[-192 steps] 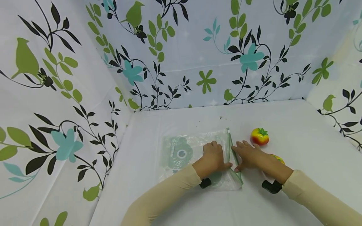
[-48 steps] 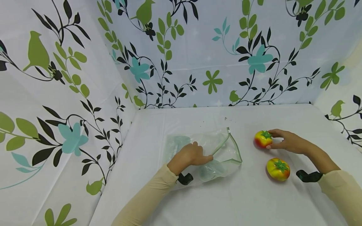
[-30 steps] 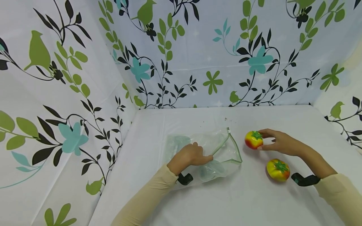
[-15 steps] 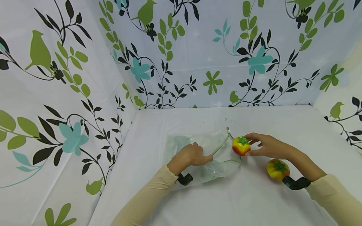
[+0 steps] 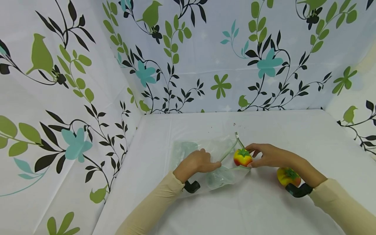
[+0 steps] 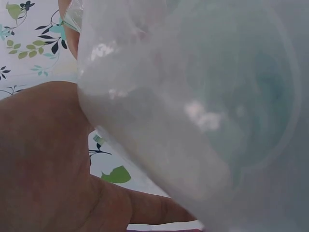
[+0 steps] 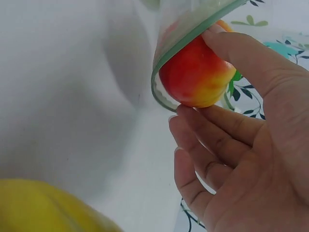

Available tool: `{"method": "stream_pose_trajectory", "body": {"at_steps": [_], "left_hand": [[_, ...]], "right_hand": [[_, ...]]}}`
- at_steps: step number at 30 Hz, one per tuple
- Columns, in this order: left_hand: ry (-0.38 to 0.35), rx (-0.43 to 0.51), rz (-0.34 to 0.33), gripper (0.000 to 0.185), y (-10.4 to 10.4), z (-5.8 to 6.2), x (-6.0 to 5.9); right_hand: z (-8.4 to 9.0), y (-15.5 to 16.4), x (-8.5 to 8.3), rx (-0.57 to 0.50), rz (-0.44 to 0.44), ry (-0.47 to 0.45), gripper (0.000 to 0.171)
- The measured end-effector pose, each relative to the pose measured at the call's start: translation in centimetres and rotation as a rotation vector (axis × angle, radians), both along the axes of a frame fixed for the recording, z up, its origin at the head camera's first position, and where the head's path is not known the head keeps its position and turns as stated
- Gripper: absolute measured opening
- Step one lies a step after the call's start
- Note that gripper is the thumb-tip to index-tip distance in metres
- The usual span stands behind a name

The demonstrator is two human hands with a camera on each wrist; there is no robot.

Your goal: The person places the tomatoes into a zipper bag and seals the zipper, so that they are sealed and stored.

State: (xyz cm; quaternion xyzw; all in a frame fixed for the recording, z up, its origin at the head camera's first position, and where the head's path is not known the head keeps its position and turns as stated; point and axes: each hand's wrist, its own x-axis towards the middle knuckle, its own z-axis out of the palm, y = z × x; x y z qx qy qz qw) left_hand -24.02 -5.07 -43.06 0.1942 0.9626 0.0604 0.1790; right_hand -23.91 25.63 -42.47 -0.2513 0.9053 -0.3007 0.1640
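A clear zip bag (image 5: 205,156) with a green closure strip lies on the white table (image 5: 264,209), its mouth held agape to the right. My left hand (image 5: 199,162) pinches the bag's upper lip; the left wrist view is filled by the bag (image 6: 207,111) and my palm. My right hand (image 5: 264,156) grips a red-and-yellow toy tomato (image 5: 242,157) with a green stalk, right at the bag's mouth. In the right wrist view the tomato (image 7: 195,77) sits partly behind the green rim (image 7: 190,36), held between thumb and fingers.
A second toy tomato (image 5: 286,176) lies on the table under my right wrist, also a yellow blur (image 7: 43,208) in the right wrist view. Leaf-and-bird patterned walls (image 5: 205,58) close in the table at the back and both sides.
My right hand took hold of the far tomato and carried it left to the bag's mouth. My left hand has kept the bag's lip lifted without moving.
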Motion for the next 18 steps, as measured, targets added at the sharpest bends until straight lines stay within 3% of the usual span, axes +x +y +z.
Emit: {"method": "stream_pose_trajectory", "body": {"at_steps": [8, 18], "left_hand": [[0.003, -0.009, 0.007, 0.076, -0.1, -0.1, -0.1], [0.012, -0.014, 0.001, 0.077, -0.1, -0.1, 0.0]], "right_hand": [[0.1, -1.3, -1.0, 0.047, 0.070, 0.000, 0.060], [0.8, -2.9, -1.6, 0.128, 0.066, -0.034, 0.055]]}}
